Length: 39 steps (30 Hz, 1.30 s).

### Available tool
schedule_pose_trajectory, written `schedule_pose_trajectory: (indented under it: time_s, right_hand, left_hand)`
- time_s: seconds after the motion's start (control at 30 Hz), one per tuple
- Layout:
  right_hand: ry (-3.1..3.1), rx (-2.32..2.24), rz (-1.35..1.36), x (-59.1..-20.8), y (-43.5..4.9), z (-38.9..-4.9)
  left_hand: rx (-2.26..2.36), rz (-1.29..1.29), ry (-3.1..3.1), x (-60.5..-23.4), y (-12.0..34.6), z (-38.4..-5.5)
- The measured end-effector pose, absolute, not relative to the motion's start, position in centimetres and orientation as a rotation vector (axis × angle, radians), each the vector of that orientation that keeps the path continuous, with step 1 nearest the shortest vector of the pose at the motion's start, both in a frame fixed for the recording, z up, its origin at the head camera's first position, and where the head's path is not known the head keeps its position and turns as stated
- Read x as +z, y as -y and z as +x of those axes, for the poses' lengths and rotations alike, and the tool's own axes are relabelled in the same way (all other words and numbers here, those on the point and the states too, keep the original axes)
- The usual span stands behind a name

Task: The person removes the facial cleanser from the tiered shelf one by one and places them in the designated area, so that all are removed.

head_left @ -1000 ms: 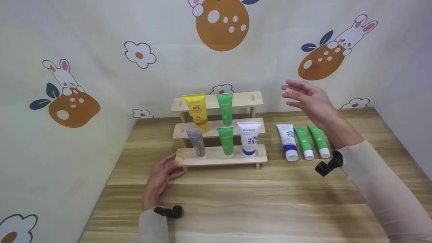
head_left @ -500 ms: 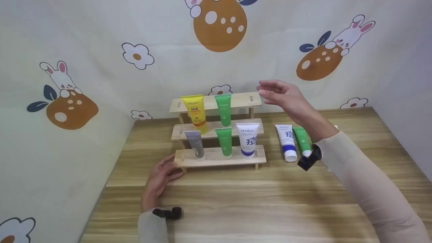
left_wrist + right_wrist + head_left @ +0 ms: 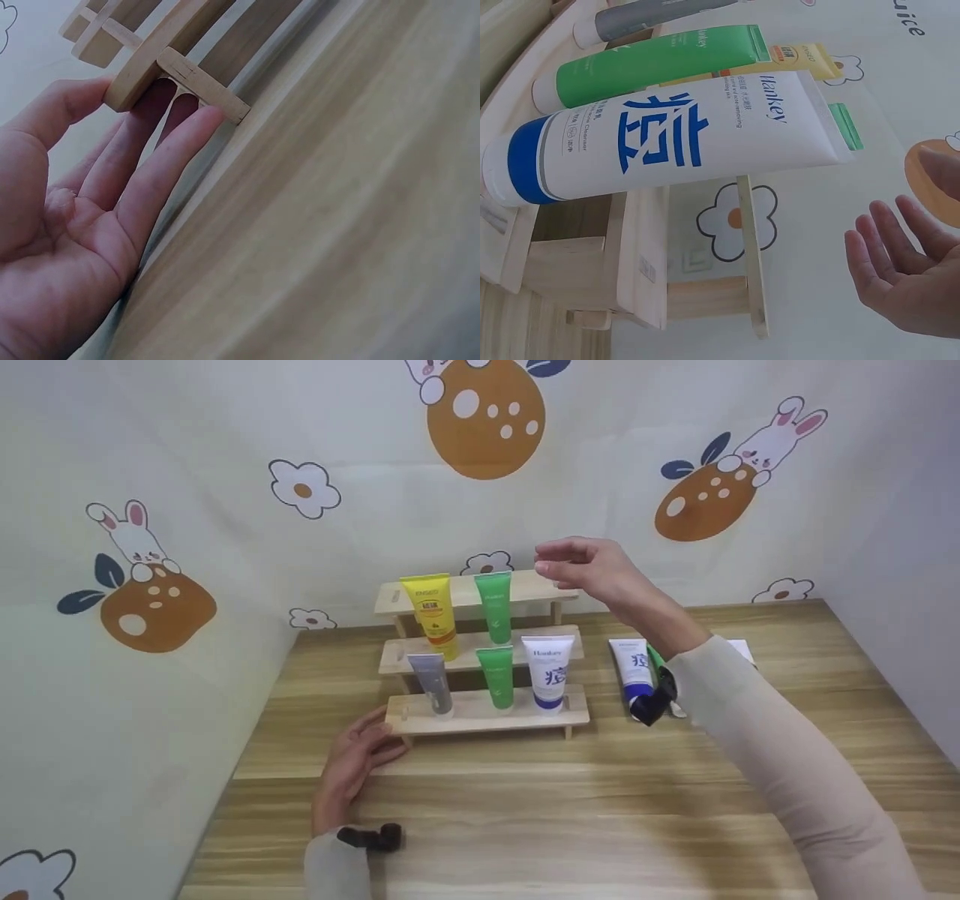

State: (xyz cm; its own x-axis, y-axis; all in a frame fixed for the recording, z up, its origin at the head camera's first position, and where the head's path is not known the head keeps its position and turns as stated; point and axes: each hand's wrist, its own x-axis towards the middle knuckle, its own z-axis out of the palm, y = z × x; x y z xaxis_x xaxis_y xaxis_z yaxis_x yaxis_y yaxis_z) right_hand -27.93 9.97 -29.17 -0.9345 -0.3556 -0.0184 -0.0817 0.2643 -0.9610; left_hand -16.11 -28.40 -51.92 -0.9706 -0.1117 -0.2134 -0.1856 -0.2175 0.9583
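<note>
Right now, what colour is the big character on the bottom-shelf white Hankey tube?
Blue: big character on the white Hankey tube, best in the right wrist view.

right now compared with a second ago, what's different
The right hand moved left, from near the loose tubes toward the right end of the wooden rack. Nothing was taken hold of or let go. The left hand stayed on the rack's left end; the five standing tubes kept their places.

The head view looks forward and down over rack [image 3: 469, 714] and bench [image 3: 487, 817]. Close and tilted, the left wrist view faces the rack's near left corner, the right wrist view its white tube [image 3: 667, 142] and the far backdrop [image 3: 810, 232]; the head view shares both.
</note>
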Motion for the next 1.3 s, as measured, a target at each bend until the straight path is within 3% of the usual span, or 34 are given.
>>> schedule_pose_trajectory:
  time_s: [1.3]
  right_hand:
    - [-2.379,-1.526,-0.288,-31.2,-4.5,-28.7]
  left_hand:
    - [2.424,-0.338,-1.895,-52.1,28.4,-16.2]
